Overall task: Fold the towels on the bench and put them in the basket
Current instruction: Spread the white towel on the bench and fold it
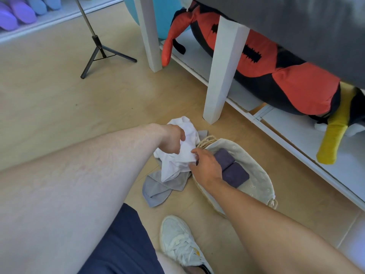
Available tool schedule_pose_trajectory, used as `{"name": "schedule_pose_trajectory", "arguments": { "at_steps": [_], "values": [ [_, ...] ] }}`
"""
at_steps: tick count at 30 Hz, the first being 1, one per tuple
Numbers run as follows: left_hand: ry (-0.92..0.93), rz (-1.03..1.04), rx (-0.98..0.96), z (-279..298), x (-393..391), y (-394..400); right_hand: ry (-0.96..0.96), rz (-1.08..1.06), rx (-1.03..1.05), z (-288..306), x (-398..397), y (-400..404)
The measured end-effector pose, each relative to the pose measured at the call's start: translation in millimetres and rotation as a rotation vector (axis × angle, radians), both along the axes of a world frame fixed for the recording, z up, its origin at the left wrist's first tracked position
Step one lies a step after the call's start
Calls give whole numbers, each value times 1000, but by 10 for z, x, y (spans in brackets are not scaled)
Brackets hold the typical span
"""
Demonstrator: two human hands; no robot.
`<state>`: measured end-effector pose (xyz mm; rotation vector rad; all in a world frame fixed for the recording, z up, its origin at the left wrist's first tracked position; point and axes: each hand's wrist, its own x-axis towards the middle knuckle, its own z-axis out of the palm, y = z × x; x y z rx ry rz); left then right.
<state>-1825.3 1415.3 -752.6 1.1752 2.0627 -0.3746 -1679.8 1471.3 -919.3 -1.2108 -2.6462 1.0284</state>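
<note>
Hands grip white towel beside basket.

Head view looks steeply down (close) at floor.

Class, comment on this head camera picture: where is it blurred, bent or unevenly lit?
Head view: the grey bench top is smeared by blur; the white bench legs splay from wide-angle distortion; the left hand on the white towel looks paler than the right hand.
</note>
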Motion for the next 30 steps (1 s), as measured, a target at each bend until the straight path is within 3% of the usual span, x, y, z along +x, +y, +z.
{"name": "schedule_pose_trajectory", "arguments": {
  "at_steps": [3,9,13,17,24,30],
  "values": [
    [-16,7,18,-3,-28,-26,-100,37,31,-76,-101,-8],
    [-24,20,11,-1,-116,-96,-64,9,33,-98,-119,39],
    [-19,20,23,46,-113,-83,205,-23,-2,148,-89,-21],
    [-49,19,58,235,30,-57,517,-60,-95,846,-121,-59],
    [-329,175,694,859,452,-50,819,-73,51,2127,244,46],
    [-555,179,994,1491,922,-134,991,-222,189,3103,836,69]
  ]
}}
